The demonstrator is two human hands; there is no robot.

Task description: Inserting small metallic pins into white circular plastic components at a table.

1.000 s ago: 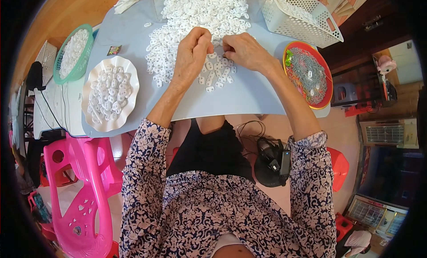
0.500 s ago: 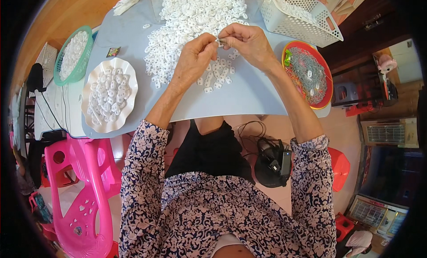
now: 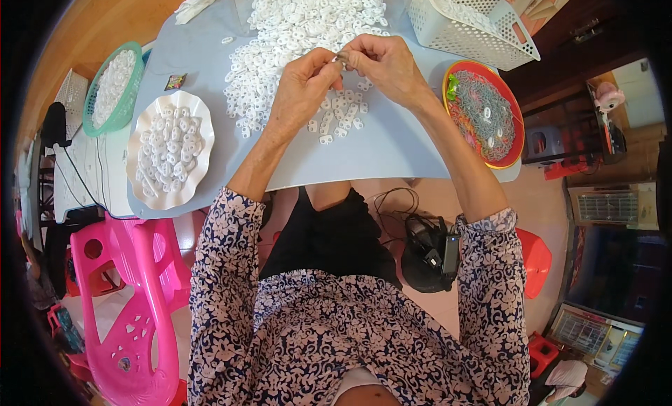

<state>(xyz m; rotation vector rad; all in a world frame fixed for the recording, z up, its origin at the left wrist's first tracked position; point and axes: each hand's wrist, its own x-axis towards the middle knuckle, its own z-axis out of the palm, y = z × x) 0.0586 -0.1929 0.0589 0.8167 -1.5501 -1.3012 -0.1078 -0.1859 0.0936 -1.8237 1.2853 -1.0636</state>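
My left hand [image 3: 302, 87] and my right hand [image 3: 385, 66] meet over the table, both closed in a pinch with fingertips nearly touching. Something small and greyish, with a speck of white by it, shows between them; I cannot make out its kind. Beyond and beneath the hands spreads a heap of small white oval pieces with holes [image 3: 315, 21]. A looser group of the same white pieces [image 3: 341, 115] lies on the near side of my hands. To the right sits a red bowl with a yellow rim [image 3: 516, 105], holding a tangle of thin grey strands or loops [image 3: 483, 112].
A scalloped white dish [image 3: 204, 169] of white pieces stands at the table's left. Past it is a green basket [image 3: 89, 117] of white bits. A perforated white basket [image 3: 458, 45] stands back right. A small packet [image 3: 176, 82] lies on the light-blue table [image 3: 399, 150]. A pink chair [image 3: 157, 322] stands lower left.
Both hands stay pinched together and have shifted only slightly, with small finger movements around the tiny item. The whole scene has drifted a little leftward and up.
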